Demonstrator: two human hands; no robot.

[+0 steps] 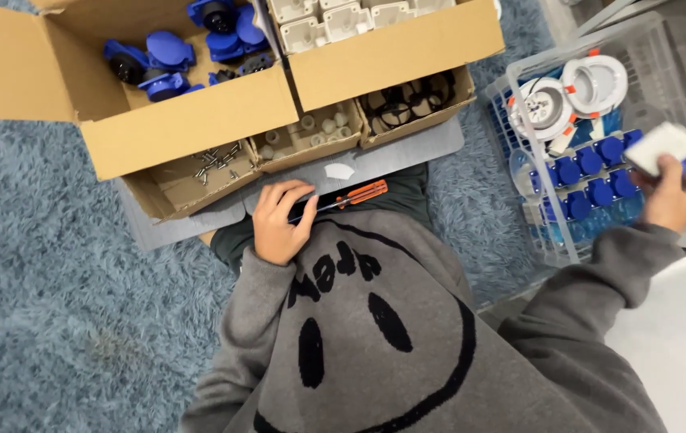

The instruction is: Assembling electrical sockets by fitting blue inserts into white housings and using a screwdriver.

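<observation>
My left hand [279, 220] rests on my lap with its fingers over the dark shaft of a screwdriver with an orange handle [363, 193]. My right hand [679, 192] is stretched out to the right over a clear plastic crate [519, 104] and grips a white box-shaped part with a blue piece [667, 148]. Inside the crate lie rows of blue-capped parts [591, 176] and two round white fittings with orange tabs [571, 96].
Cardboard boxes in front hold blue socket covers [174, 56], white housings [335, 16], screws [214, 160], small pale rings [311, 132] and black rings [407, 100]. A grey mat [407, 152] lies under them on a shaggy blue-grey rug [54, 281]. A small white piece [340, 171] sits on the mat.
</observation>
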